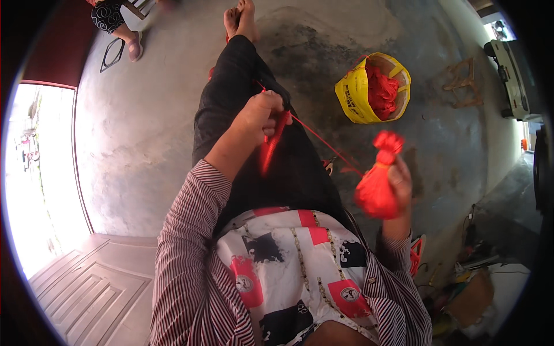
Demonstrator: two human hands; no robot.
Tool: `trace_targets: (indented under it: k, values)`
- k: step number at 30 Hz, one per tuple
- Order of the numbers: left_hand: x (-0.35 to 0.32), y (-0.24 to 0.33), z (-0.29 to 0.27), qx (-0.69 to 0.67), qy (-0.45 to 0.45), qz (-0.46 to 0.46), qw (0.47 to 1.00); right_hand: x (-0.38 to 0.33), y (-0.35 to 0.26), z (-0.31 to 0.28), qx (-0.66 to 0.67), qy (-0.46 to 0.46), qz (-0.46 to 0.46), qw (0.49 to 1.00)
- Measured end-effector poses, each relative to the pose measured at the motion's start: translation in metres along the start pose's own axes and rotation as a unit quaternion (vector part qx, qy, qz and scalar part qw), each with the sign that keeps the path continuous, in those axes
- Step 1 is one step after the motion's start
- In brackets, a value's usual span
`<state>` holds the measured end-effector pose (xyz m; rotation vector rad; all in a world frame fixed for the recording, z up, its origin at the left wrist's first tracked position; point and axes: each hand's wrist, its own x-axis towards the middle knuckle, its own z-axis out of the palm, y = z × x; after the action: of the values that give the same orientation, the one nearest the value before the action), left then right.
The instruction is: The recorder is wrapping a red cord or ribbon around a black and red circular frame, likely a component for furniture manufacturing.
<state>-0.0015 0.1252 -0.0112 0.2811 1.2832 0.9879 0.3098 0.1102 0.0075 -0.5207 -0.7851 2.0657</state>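
Observation:
My right hand (pixel 398 184) grips a small red cloth pouch (pixel 376 187) with a gathered, ruffled top, held up at my right side. My left hand (pixel 262 115) is closed over my lap, pinching a red tassel or cord piece (pixel 272 144) that hangs down blurred. A thin red thread (pixel 323 141) runs taut from my left hand toward the pouch. I sit with dark trousers (pixel 231 92) stretched out and bare feet (pixel 241 20) on the concrete floor.
A yellow bag (pixel 360 95) holding red material stands on the floor to the right. A small wooden stool (pixel 461 83) is beyond it. Clutter lies at lower right (pixel 473 282). An open wooden door (pixel 86 282) is at left. Another person's leg (pixel 124 32) shows at top left.

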Motion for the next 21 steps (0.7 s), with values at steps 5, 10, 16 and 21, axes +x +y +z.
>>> trace_targets:
  k: [5,10,16,21]
  values:
    - [-0.009,-0.003,-0.003,-0.085,-0.032,-0.011,0.996,0.004,-0.001,-0.070,0.028,0.130,-0.089,0.987]
    - [-0.045,-0.029,0.015,0.374,0.101,0.499,0.776,0.039,0.043,-0.035,0.061,0.121,-0.029,0.990]
    - [-0.079,-0.026,0.040,0.098,-0.122,0.326,0.932,0.051,0.085,0.015,-0.189,-0.009,0.162,0.969]
    - [-0.057,0.032,-0.009,0.353,0.031,0.596,0.720,0.112,0.043,0.016,-0.117,-0.094,0.164,0.975]
